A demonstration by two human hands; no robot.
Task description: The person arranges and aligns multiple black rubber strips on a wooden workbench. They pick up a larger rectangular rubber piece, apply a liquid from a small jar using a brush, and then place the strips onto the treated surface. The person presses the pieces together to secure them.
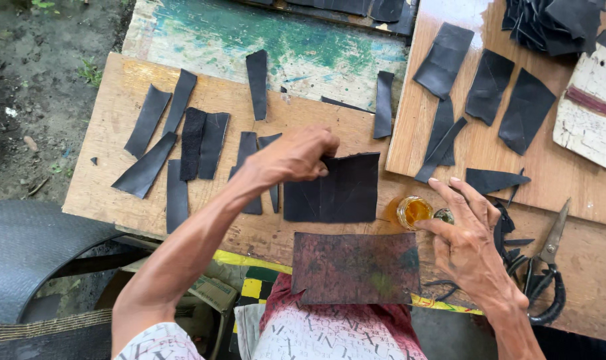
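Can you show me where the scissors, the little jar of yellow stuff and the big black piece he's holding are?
scissors (546,270): head view, on the pivot above the black handles.
jar (413,211): head view, on its amber-filled body.
black piece (346,190): head view, on its flat middle.
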